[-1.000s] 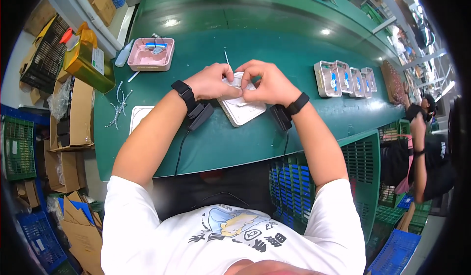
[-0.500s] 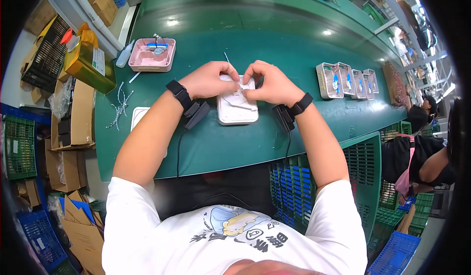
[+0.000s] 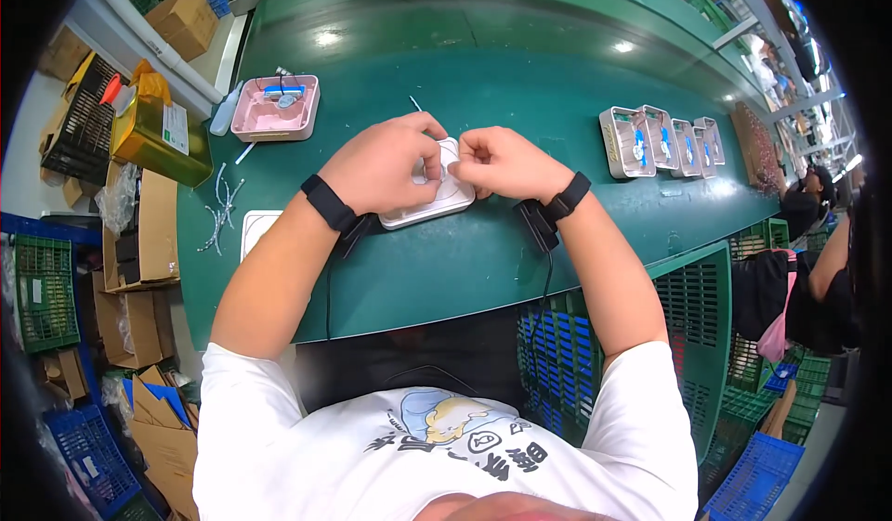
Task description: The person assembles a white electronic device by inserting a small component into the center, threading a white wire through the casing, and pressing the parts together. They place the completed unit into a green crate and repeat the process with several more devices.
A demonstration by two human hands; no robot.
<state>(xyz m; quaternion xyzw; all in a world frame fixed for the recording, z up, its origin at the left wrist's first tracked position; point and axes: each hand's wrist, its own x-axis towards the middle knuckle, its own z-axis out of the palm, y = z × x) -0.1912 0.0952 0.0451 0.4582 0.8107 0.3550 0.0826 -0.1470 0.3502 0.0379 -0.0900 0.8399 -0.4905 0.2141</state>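
Both hands are bent over a white case (image 3: pixel 437 209), which lies on the green table (image 3: pixel 446 284) beneath and between them. The left hand (image 3: pixel 383 166) curls over the near-left part of the case, thumb and fingers bent toward each other with a small gap showing; I can't tell from here whether it has hold of anything. The right hand (image 3: pixel 513 162) is bunched at the right edge of the case, fingers folded in, and what it may be pinching is hidden from me. A thin white strip (image 3: pixel 414 103) lies just beyond the left hand. Farther off to the left sit a pink case (image 3: pixel 272 136), a bottle (image 3: pixel 226 110) and some wires (image 3: pixel 220 213). Well to the right of the grip stands a row of open cases (image 3: pixel 612 148) with blue parts inside.
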